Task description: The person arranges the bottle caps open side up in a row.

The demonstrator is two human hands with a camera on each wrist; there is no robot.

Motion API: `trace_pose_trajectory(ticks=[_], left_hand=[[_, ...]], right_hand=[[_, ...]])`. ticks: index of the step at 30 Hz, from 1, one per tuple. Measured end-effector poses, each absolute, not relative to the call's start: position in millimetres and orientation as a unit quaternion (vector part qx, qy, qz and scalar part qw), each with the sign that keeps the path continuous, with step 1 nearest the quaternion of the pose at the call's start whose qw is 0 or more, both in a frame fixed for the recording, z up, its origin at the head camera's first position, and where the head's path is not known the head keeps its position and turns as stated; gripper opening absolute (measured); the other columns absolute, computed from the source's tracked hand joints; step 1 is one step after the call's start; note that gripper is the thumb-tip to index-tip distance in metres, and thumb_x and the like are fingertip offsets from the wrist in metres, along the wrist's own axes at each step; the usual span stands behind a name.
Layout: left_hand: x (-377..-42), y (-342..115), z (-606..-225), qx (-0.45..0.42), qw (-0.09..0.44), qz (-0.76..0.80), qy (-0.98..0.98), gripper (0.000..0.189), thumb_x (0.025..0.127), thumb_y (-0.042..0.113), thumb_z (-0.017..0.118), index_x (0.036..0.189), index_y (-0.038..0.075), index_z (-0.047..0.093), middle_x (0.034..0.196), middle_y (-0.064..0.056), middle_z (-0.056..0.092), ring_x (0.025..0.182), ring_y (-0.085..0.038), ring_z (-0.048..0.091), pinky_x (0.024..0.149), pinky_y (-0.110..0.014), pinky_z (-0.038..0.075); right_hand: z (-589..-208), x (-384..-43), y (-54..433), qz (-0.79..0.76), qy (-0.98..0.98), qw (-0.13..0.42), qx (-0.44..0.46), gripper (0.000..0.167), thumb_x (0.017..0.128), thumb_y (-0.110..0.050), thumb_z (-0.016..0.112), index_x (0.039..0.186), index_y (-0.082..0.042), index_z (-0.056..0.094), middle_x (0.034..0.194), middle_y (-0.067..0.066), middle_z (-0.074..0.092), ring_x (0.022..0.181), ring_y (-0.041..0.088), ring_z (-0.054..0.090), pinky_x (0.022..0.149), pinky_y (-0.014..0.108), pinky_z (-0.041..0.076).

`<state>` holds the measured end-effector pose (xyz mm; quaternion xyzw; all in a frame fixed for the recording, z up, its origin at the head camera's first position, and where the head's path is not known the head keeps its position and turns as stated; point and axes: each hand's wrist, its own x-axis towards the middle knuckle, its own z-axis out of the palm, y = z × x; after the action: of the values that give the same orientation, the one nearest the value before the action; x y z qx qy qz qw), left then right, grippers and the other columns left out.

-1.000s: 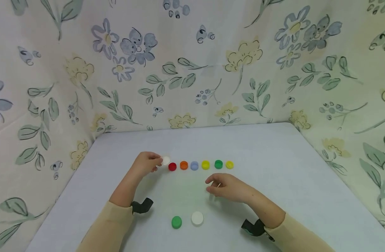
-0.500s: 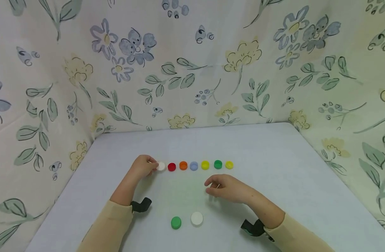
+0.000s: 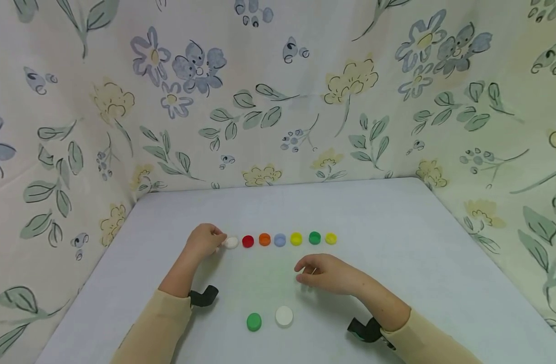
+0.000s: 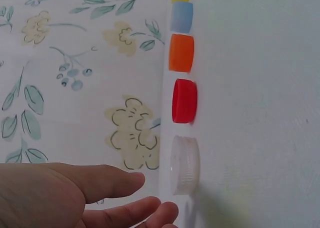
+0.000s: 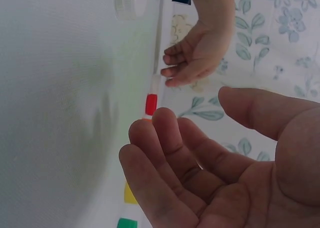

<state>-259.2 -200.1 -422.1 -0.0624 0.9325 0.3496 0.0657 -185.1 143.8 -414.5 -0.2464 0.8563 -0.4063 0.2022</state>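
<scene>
At the left end of a row of bottle caps lies a white ridged bottle cap [image 3: 231, 242]. My left hand [image 3: 206, 240] is right beside it. In the left wrist view a small gap separates the thumb and fingers [image 4: 142, 213] from this white cap [image 4: 184, 165], so they hold nothing. To its right run a red cap [image 3: 248, 241], an orange cap [image 3: 264, 239], a light blue cap [image 3: 280, 239] and several yellow and green ones. My right hand [image 3: 330, 273] hovers in front of the row, fingers loosely curved around nothing.
Nearer to me lie a green cap [image 3: 254, 322] and a larger white cap [image 3: 284, 316], side by side. The white table [image 3: 396, 222] backs onto a floral curtain [image 3: 278, 126], which also hangs along both sides.
My left hand has brought the white cap left and toward me, into line beside the red one, and has let go of it. The right hand has barely moved.
</scene>
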Motion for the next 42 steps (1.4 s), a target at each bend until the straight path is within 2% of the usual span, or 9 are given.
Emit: trace_pose_trajectory(ticks=[6, 11, 14, 19, 23, 30, 35, 42], left_hand=[[-248.3, -184.9, -404.7, -0.022, 0.047, 0.35, 0.935, 0.028, 0.101, 0.025, 0.064, 0.112, 0.0, 0.07, 0.108, -0.014, 0.066, 0.096, -0.029, 0.059, 0.081, -0.042, 0.053], [-228.7, -156.0, -387.8, 0.05, 0.118, 0.362, 0.923, 0.02, 0.096, 0.028, 0.074, 0.105, 0.01, 0.075, 0.099, -0.004, 0.069, 0.089, -0.023, 0.061, 0.079, -0.038, 0.054], [-212.0, -139.5, -381.5, 0.118, 0.166, 0.35, 0.914, 0.018, 0.09, 0.027, 0.081, 0.1, 0.013, 0.077, 0.091, 0.003, 0.069, 0.086, -0.018, 0.062, 0.077, -0.037, 0.053], [-190.5, -117.5, -381.7, 0.217, 0.212, 0.323, 0.896, 0.022, 0.085, 0.023, 0.086, 0.101, 0.011, 0.078, 0.084, 0.01, 0.068, 0.082, -0.014, 0.062, 0.073, -0.033, 0.053], [-185.0, -106.8, -388.9, 0.278, 0.253, 0.32, 0.87, 0.018, 0.086, 0.014, 0.083, 0.103, 0.009, 0.079, 0.085, 0.011, 0.07, 0.081, -0.009, 0.063, 0.074, -0.028, 0.053], [-183.2, -99.6, -402.5, 0.287, 0.305, 0.319, 0.85, 0.017, 0.084, 0.003, 0.082, 0.1, 0.008, 0.079, 0.084, 0.006, 0.072, 0.076, -0.007, 0.063, 0.075, -0.025, 0.052], [-178.0, -94.5, -406.0, 0.297, 0.293, 0.278, 0.865, 0.016, 0.079, 0.005, 0.086, 0.09, 0.013, 0.077, 0.079, 0.008, 0.067, 0.073, -0.006, 0.058, 0.071, -0.024, 0.05], [-171.1, -86.1, -411.8, 0.294, 0.281, 0.249, 0.879, 0.023, 0.078, 0.005, 0.088, 0.089, 0.015, 0.071, 0.079, 0.008, 0.062, 0.074, -0.006, 0.055, 0.071, -0.022, 0.049]], right_hand=[[-414.3, -184.4, 143.4, -0.407, 0.853, 0.209, -0.251, 0.029, 0.1, -0.028, 0.068, 0.119, -0.006, 0.068, 0.094, -0.002, 0.064, 0.085, 0.02, 0.06, 0.071, 0.032, 0.05], [-415.1, -182.0, 140.6, -0.406, 0.852, 0.226, -0.244, 0.033, 0.096, -0.027, 0.073, 0.121, -0.007, 0.067, 0.095, -0.002, 0.064, 0.082, 0.019, 0.061, 0.072, 0.032, 0.05], [-416.3, -178.9, 136.6, -0.4, 0.854, 0.241, -0.228, 0.041, 0.092, -0.027, 0.078, 0.126, -0.009, 0.063, 0.098, -0.002, 0.063, 0.083, 0.018, 0.063, 0.074, 0.034, 0.052], [-419.9, -173.1, 131.0, -0.389, 0.859, 0.253, -0.217, 0.06, 0.085, -0.024, 0.085, 0.133, -0.009, 0.051, 0.102, 0.001, 0.063, 0.084, 0.018, 0.062, 0.077, 0.038, 0.052], [-423.4, -169.2, 127.4, -0.389, 0.858, 0.245, -0.228, 0.064, 0.083, -0.02, 0.087, 0.133, -0.009, 0.048, 0.102, 0.002, 0.062, 0.082, 0.017, 0.061, 0.075, 0.036, 0.052], [-429.5, -162.2, 118.2, -0.392, 0.859, 0.219, -0.246, 0.047, 0.078, -0.016, 0.09, 0.112, -0.01, 0.058, 0.096, 0.001, 0.061, 0.077, 0.016, 0.058, 0.069, 0.029, 0.049], [-430.3, -156.7, 114.8, -0.367, 0.874, 0.205, -0.246, 0.043, 0.072, -0.021, 0.094, 0.097, -0.012, 0.061, 0.084, 0.0, 0.058, 0.075, 0.014, 0.053, 0.068, 0.028, 0.045], [-436.5, -153.6, 109.3, -0.339, 0.889, 0.193, -0.238, 0.04, 0.069, -0.023, 0.096, 0.089, -0.015, 0.062, 0.077, -0.004, 0.054, 0.073, 0.011, 0.049, 0.067, 0.028, 0.043]])
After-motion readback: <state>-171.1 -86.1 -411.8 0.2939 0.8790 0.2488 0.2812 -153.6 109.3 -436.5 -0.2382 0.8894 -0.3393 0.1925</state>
